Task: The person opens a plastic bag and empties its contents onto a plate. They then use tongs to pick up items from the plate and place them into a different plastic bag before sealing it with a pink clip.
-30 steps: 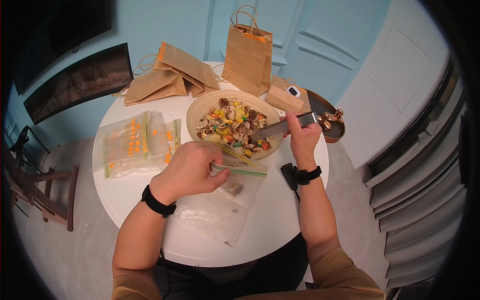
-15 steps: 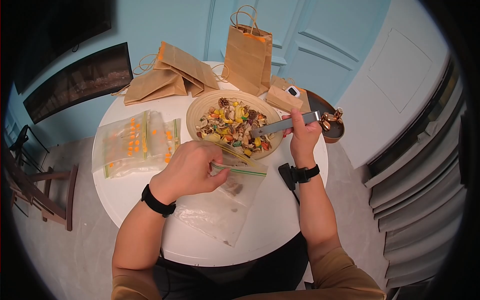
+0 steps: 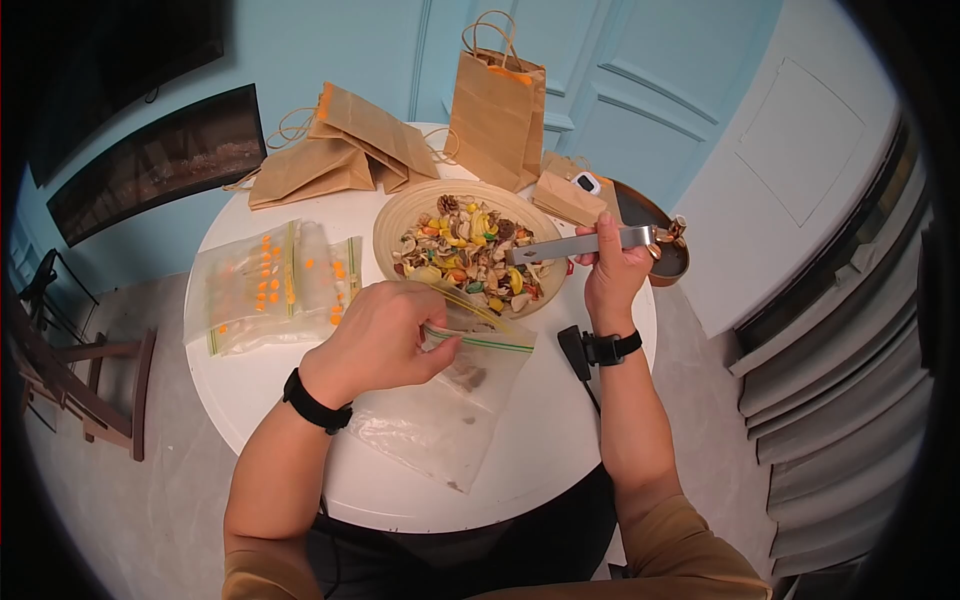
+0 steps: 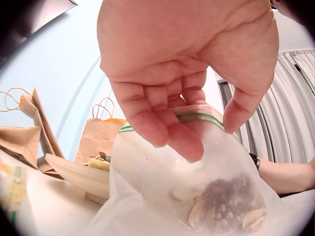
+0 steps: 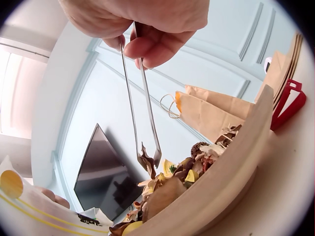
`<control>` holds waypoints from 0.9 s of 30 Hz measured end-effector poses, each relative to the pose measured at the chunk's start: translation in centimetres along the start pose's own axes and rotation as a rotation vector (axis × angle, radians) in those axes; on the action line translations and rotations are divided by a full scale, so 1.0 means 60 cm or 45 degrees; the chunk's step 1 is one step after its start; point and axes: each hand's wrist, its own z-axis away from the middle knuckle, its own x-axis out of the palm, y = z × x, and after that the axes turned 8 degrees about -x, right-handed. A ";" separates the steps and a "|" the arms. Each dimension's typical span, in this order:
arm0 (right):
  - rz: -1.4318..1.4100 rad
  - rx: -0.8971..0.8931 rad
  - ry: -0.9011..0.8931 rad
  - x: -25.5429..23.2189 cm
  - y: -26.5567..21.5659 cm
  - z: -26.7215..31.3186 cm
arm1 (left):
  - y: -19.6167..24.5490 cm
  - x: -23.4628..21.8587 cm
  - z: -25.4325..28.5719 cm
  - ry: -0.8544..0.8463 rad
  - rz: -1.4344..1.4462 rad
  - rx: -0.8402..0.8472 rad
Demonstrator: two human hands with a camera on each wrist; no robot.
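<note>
My left hand (image 3: 385, 335) holds the mouth of a clear zip bag (image 3: 430, 430) on the near side of a round white table (image 3: 250, 400), its fingers curled over the green-lined edge and the thumb apart from the fingertips in the wrist view. My right hand (image 3: 615, 285) pinches metal tongs (image 3: 580, 246) between thumb and fingers; their tips are closed on a brown, leaf-like dried piece (image 5: 147, 162), just above the mix in the bowl. Judging by what shows, the filling is at an early stage: a small cluster of dark and pale pieces (image 4: 226, 196) is in the zip bag, most of which looks slack, while the wide, pale bowl (image 3: 388, 225) just beyond it holds a broad heap of dried mix (image 3: 465, 240) in brown, cream, yellow, orange and green, with a pinecone (image 3: 447, 205) near its far edge. The piece in the tongs is not yet bagged. To the left lie flat clear bags with orange marks (image 3: 250, 280); I cannot tell whether they hold anything. Behind the bowl, a brown paper bag (image 3: 495, 120) stands upright, its contents hidden, near other paper bags (image 3: 375, 130) that lie or lean together.
</note>
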 end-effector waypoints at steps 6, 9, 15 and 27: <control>-0.206 0.158 -0.029 0.000 -0.014 0.003 | 0.000 0.000 0.000 -0.006 -0.002 -0.017; -0.302 0.300 -0.152 0.007 -0.029 0.015 | -0.001 0.000 0.000 0.002 0.007 -0.013; -0.196 0.378 -0.531 0.024 -0.020 0.045 | -0.002 0.001 -0.001 -0.002 -0.004 -0.007; -0.034 0.093 0.162 -0.006 0.005 -0.010 | -0.001 0.002 -0.001 0.018 -0.012 0.007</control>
